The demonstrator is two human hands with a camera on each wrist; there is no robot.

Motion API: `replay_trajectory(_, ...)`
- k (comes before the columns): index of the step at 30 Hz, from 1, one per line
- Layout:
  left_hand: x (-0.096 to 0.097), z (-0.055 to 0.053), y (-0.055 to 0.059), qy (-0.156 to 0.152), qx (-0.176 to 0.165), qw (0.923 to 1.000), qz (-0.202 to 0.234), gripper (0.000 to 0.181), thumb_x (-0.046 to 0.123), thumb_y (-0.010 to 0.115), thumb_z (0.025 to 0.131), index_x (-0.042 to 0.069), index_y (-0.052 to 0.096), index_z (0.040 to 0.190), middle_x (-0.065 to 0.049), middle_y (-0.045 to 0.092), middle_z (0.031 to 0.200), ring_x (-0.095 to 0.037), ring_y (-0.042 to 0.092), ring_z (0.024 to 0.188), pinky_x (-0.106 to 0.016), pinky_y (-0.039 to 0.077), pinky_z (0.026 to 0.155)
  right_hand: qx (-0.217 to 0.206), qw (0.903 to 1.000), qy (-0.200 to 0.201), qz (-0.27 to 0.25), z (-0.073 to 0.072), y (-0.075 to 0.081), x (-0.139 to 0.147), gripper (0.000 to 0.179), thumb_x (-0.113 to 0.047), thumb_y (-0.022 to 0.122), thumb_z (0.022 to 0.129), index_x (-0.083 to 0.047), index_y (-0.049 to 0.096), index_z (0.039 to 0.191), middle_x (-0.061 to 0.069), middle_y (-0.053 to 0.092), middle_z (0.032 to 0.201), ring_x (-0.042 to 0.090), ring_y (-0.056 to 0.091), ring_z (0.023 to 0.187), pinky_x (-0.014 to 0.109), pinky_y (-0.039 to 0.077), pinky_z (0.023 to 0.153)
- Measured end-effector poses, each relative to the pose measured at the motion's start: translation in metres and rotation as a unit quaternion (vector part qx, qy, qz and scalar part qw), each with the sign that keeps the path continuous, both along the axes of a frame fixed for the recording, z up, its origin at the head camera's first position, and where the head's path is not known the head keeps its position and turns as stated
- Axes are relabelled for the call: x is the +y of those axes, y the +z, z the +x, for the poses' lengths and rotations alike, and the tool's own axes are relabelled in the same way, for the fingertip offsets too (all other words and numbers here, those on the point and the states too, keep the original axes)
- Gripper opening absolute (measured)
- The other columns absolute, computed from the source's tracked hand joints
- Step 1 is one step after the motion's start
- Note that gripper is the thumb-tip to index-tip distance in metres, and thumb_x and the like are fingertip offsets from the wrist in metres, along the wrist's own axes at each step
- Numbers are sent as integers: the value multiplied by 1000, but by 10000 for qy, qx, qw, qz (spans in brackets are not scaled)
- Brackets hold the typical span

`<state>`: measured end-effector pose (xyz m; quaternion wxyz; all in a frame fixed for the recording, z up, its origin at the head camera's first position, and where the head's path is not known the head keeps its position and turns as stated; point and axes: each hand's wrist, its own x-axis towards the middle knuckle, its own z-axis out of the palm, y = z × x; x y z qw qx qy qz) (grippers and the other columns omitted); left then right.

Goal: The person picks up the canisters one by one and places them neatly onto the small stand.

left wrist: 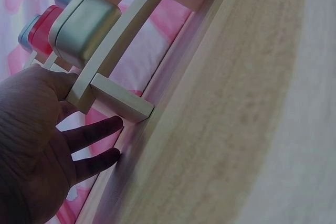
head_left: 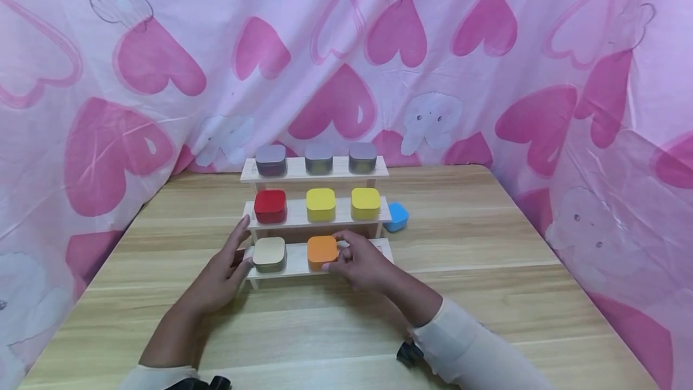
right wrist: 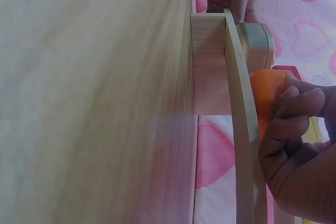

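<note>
A three-step pale wooden stand [head_left: 296, 263] holds small rounded-square tins with lids. My right hand [head_left: 361, 260] pinches the orange tin [head_left: 322, 251] between thumb and fingers on the front step, at the tin's right side. The right wrist view shows the other fingers of this hand curled. At the stand's left end, my left hand [head_left: 219, 278] touches the front step, its fingers fairly straight and spread. Beside it sits the cream-gold tin [head_left: 269, 254]. In the left wrist view, two fingers [left wrist: 97, 163] reach out below the step.
On the middle step stand a red tin [head_left: 270, 206] and two yellow tins, one [head_left: 321, 204] at the centre. Three grey tins, one of them [head_left: 318, 159] central, line the top step. A blue tin [head_left: 397, 217] lies right of the stand on the wooden table [head_left: 476, 269]. Pink heart-print cloth [head_left: 346, 29] hangs behind.
</note>
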<state>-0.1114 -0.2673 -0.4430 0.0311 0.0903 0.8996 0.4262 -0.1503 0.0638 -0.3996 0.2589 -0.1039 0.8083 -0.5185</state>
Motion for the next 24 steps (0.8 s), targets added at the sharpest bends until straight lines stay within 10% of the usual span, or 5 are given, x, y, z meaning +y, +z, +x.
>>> replay_trajectory(24,1,1,1,36,-11,10000,-59,100,14,58,112,56,-10,170,-26,27,179,-59,50,150,-68,43,119,-24,9999,65,136,0,-1,-1,68,-21,84,98,-24,47,155,5,64,74,22,49,53,25,43,49)
